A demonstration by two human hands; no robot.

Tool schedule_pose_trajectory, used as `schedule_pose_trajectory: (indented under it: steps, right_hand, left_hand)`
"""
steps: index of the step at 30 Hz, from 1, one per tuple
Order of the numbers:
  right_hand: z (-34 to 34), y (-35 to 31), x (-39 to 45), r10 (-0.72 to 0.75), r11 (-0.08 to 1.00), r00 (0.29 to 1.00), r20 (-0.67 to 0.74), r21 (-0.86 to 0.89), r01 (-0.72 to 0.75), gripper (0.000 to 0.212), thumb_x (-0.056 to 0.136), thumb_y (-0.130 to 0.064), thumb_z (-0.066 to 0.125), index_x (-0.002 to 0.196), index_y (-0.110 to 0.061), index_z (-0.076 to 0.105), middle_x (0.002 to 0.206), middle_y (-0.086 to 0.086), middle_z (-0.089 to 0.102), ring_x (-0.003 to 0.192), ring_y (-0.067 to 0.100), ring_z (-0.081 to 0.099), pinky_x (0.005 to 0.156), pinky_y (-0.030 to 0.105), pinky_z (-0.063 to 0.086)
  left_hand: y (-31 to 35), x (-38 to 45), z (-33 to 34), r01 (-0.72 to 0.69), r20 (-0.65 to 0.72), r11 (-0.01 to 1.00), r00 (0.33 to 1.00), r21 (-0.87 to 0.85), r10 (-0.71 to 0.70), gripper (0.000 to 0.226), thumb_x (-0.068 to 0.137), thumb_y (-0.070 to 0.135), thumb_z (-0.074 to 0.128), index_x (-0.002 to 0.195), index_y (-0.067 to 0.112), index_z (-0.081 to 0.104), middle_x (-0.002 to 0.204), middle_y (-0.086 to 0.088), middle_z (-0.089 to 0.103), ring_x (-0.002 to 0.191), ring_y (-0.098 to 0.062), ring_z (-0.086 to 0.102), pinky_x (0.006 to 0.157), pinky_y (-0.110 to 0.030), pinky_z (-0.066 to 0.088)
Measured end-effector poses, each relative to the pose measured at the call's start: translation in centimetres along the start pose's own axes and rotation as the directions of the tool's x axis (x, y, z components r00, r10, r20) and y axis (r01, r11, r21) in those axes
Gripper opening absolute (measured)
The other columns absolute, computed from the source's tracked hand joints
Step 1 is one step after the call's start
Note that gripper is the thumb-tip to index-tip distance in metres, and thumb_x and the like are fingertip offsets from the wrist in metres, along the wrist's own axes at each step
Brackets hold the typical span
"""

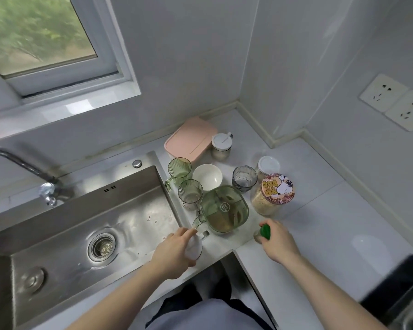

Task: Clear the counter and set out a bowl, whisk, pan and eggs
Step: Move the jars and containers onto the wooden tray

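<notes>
My left hand grips a clear glass jar with a white lid at the counter's front edge, beside the sink. My right hand holds a small bottle with a green cap standing on the white counter. A white bowl sits among the clutter further back. No whisk, pan or eggs are in view.
Behind my hands stand a green divided container, two green glass mugs, a grey glass, a cartoon-lidded grain jar, two white-lidded jars and a pink box. The steel sink is left.
</notes>
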State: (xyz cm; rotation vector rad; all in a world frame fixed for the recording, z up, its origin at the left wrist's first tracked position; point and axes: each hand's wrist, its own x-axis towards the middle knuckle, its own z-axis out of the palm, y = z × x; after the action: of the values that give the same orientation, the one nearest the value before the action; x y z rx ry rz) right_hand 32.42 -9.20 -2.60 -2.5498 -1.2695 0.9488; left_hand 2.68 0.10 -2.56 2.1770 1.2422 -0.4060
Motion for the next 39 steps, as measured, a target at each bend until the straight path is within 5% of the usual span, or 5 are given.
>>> schedule_pose_trajectory:
  steps: [7,13,22,30,39]
  right_hand:
    - [1.8,-1.6,-3.7,0.048,0.995,0.998,-0.028,0.093,-0.046,0.038,0.09,-0.037,0.07,0.125,-0.026,0.058,0.13,-0.004,0.059,0.112,0.022,0.058,0.087,0.032,0.046]
    - [3.9,-3.0,-10.1,0.15,0.967,0.981,-0.126,0.227,-0.119,0.037,0.09,-0.025,0.071,0.125,-0.029,0.059,0.13,-0.006,0.061,0.116,0.02,0.058,0.095,0.031,0.047]
    - [5.0,-3.7,-21.3,0.307,0.894,0.919,-0.247,0.406,-0.189,0.038,0.089,-0.024,0.071,0.124,-0.035,0.059,0.115,-0.018,0.059,0.106,0.01,0.057,0.086,0.022,0.043]
    - [5.6,0.8,-33.6,0.486,0.794,0.778,-0.399,0.573,-0.202,0.038,0.086,-0.028,0.075,0.119,-0.039,0.06,0.108,-0.018,0.063,0.099,0.008,0.061,0.085,0.024,0.05]
    - [10.0,12.3,-55.4,0.676,0.674,0.544,-0.497,0.715,-0.186,0.037,0.081,-0.025,0.082,0.11,-0.039,0.062,0.097,-0.017,0.068,0.089,0.002,0.065,0.077,0.016,0.05]
  left_hand:
    - [-0.9,-0.4,-0.3,-0.064,-0.039,0.998,0.997,-0.002,0.064,0.089,0.08,0.059,0.07,0.154,0.038,0.025,0.151,0.015,0.037,0.13,-0.019,0.049,0.095,-0.034,0.049]
    - [-1.7,0.6,-0.6,-0.192,0.003,0.98,0.981,0.057,0.192,0.09,0.075,0.055,0.073,0.151,0.038,0.028,0.15,0.014,0.042,0.128,-0.022,0.05,0.095,-0.039,0.052]
    - [1.1,-3.2,-1.9,-0.304,-0.088,0.953,0.949,-0.012,0.301,0.075,0.061,0.062,0.073,0.129,0.047,0.045,0.122,0.021,0.057,0.098,-0.017,0.064,0.07,-0.032,0.053]
    - [11.2,-10.5,0.8,-0.615,-0.006,0.789,0.789,-0.002,0.615,0.083,0.061,0.056,0.076,0.136,0.05,0.039,0.133,0.023,0.051,0.11,-0.016,0.061,0.081,-0.033,0.052]
    - [26.2,-26.3,12.2,-0.836,0.034,0.547,0.546,-0.039,0.837,0.075,0.066,0.065,0.074,0.135,0.05,0.046,0.129,0.024,0.05,0.108,-0.01,0.062,0.088,-0.032,0.053]
